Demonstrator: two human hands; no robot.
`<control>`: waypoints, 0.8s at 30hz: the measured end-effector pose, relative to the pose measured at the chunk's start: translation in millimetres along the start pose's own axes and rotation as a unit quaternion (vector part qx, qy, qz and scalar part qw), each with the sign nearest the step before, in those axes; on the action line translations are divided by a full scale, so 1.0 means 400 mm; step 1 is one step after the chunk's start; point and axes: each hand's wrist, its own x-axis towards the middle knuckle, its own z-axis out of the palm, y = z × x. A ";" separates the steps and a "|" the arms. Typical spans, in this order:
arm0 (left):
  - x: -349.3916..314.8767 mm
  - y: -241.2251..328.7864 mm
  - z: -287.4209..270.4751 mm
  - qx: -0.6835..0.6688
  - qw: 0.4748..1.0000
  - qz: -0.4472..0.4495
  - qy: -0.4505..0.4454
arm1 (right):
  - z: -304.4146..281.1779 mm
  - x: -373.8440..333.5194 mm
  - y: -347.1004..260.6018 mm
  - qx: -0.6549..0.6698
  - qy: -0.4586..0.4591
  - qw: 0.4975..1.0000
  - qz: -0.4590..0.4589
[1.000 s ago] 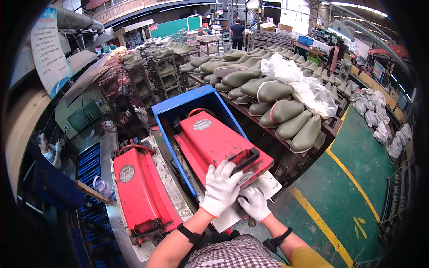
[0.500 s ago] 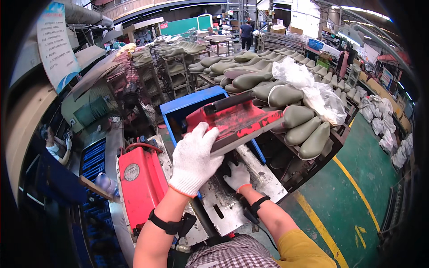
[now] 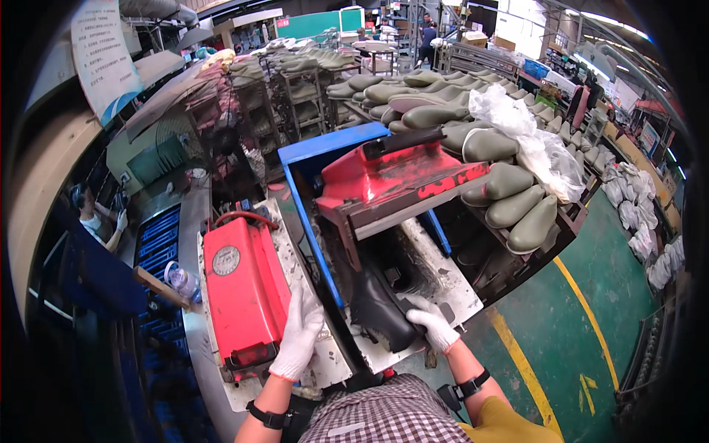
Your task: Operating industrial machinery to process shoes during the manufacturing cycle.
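Footwear factory floor, probably rubber boots. Past the gloved right hand [image 3: 434,330] on a dark boot [image 3: 380,310]: red mould presses [image 3: 244,292], racks of olive boot lasts [image 3: 509,184], green painted floor [image 3: 591,310].

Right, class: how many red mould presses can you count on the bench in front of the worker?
2. One closed red press lies under the left hand; one raised red lid stands open above the right hand. Others may be hidden.
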 end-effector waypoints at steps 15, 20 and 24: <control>-0.277 -0.018 -0.173 -0.426 0.901 -0.021 0.080 | 0.488 -0.021 0.047 0.113 -0.244 0.960 0.080; -0.362 -0.059 -0.206 -0.445 0.877 -0.022 0.181 | 0.559 -0.027 0.070 0.070 -0.293 0.946 0.118; -0.404 -0.047 -0.212 -0.449 0.874 0.013 0.186 | 0.595 -0.036 0.111 0.068 -0.295 0.943 0.139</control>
